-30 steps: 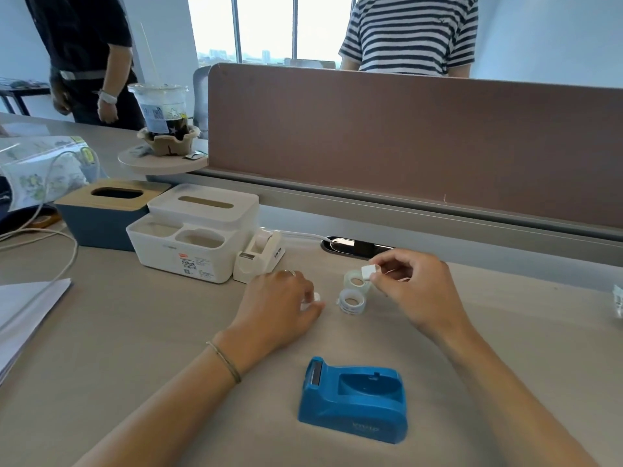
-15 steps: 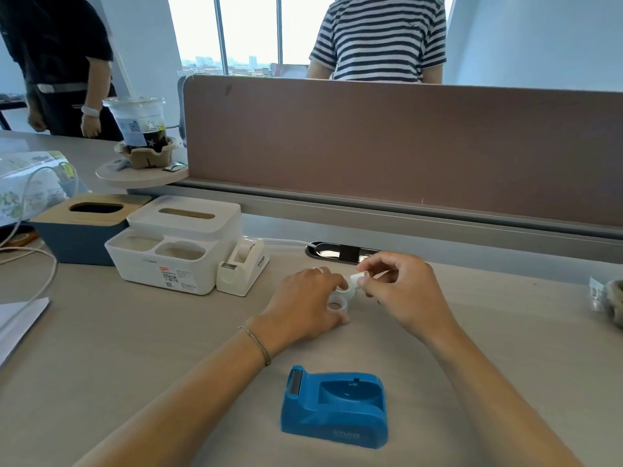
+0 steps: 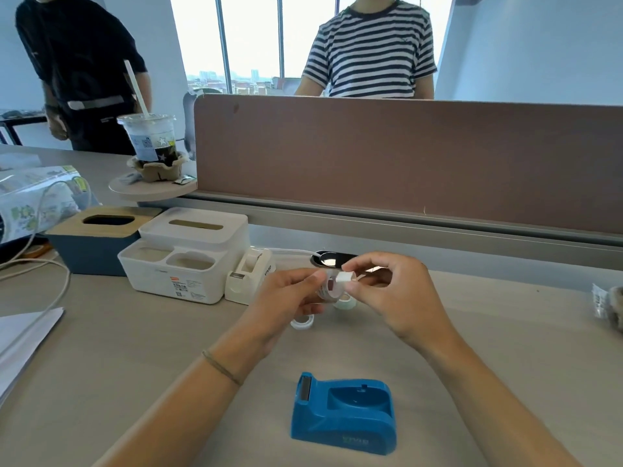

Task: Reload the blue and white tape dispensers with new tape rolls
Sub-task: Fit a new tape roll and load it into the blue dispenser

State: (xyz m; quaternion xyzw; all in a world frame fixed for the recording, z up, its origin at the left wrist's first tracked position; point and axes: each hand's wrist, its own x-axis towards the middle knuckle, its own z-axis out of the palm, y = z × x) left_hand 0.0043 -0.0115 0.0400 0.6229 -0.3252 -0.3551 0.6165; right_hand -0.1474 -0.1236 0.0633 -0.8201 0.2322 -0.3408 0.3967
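Note:
The blue tape dispenser [image 3: 344, 414] stands near me on the desk, its roll bay empty. The white tape dispenser [image 3: 248, 276] sits further back, beside a white organiser. My left hand [image 3: 286, 301] holds a clear tape roll [image 3: 332, 288] lifted above the desk. My right hand [image 3: 387, 291] pinches a small white piece [image 3: 344, 277] right at that roll. Two more clear tape rolls lie on the desk under my hands, one [image 3: 302, 321] nearer and one [image 3: 345, 302] further back.
A white organiser [image 3: 182, 254] and a blue tissue box [image 3: 91, 241] stand at the left. A drink cup [image 3: 150, 139] sits on a small round shelf. A brown divider [image 3: 404, 160] closes the back; two people stand beyond it. Papers and a cable lie far left, and a wrapped item at the right edge.
My left hand has taken one tape roll off the desk and raised it. My right hand has brought the white piece to it. The camera has tilted upward.

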